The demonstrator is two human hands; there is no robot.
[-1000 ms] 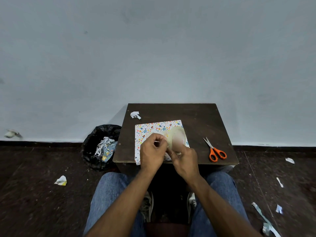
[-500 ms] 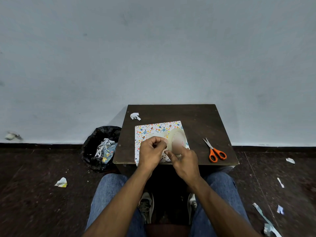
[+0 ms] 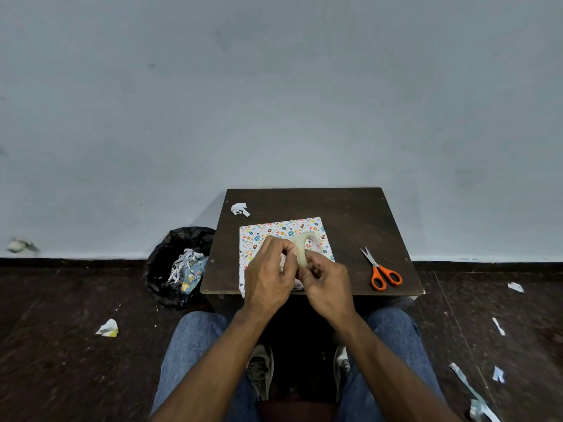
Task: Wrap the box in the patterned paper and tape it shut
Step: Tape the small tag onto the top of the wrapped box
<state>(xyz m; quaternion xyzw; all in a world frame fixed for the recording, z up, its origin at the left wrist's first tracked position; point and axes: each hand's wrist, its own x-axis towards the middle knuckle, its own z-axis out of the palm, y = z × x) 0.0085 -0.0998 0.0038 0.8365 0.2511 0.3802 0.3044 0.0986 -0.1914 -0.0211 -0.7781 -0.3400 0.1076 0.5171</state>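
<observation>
The wrapped box point(image 3: 283, 236) lies mid-table point(image 3: 350, 214) — scissors point(image 3: 382, 271) to its right. Above it, the 2 hands work a tape roll point(image 3: 303, 249): right hand point(image 3: 327, 283) gripping it, left hand point(image 3: 269, 274) pinching at its edge — seemingly freeing the end. Next: pull out a strip.

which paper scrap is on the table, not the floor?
The white crumpled scrap at the table's far-left corner, beyond the wrapped box. All other loose scraps lie on the floor.

Colours on the desk
White paper point(image 3: 283, 229) with multicoloured dots and hearts; dark brown desk point(image 3: 350, 214); orange-handled scissors point(image 3: 384, 277); pale yellowish tape roll point(image 3: 302, 248).
</observation>
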